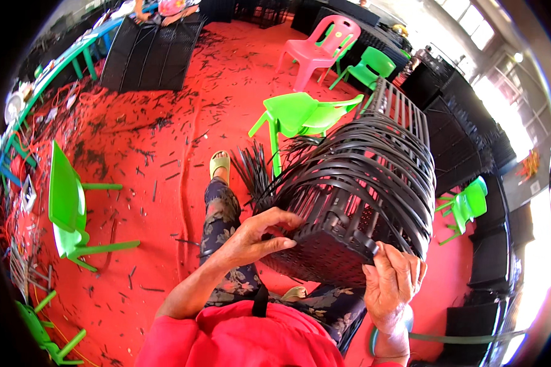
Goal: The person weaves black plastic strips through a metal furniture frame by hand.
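A black, partly woven plastic-rattan furniture piece [324, 254] leans over my lap, its near end tightly woven. Long loose flat black strips [373, 159] arch over its frame and droop to the left. My left hand [257, 235] grips the left corner of the woven end, the thumb on the near side and the fingers over the top. At the right corner, my right hand [395, 275] pinches a black strip [370, 243] between thumb and fingers. The fingertips partly hide where the strip meets the weave.
Green plastic chairs [300, 116] stand ahead, left and right; a pink chair [321, 49] is farther off. Black strip scraps litter the red floor [147, 202]. At far left, another person's hands touch a black woven panel [150, 55]. Black woven pieces [453, 134] line the right.
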The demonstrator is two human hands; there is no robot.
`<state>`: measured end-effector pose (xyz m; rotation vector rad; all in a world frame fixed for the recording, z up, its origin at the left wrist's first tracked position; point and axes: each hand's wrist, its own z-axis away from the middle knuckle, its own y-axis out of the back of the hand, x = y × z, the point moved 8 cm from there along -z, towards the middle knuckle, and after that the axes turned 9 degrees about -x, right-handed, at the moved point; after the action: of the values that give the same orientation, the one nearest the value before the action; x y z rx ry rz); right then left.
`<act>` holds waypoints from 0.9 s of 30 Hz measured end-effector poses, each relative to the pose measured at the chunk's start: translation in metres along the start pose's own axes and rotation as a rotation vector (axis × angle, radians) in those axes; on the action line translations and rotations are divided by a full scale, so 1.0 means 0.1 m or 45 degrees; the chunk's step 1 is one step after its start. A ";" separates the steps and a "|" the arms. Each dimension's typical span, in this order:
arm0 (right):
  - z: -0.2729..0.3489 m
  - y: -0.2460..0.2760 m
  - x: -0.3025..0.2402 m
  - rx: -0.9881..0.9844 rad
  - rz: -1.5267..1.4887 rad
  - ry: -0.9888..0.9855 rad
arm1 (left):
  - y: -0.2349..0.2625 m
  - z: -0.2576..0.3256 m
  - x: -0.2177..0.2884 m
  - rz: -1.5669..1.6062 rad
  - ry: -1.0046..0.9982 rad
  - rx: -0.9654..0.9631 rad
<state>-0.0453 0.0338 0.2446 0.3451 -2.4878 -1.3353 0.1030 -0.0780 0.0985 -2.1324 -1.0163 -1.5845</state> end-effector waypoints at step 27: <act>0.25 -0.07 0.13 -0.019 0.164 -0.115 | -0.42 0.61 -1.73 -0.309 0.668 -0.126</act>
<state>-0.0663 0.0446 0.2280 0.1210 -2.5238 -1.3444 0.0927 -0.0733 -0.0890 -1.5456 -1.0500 -2.1901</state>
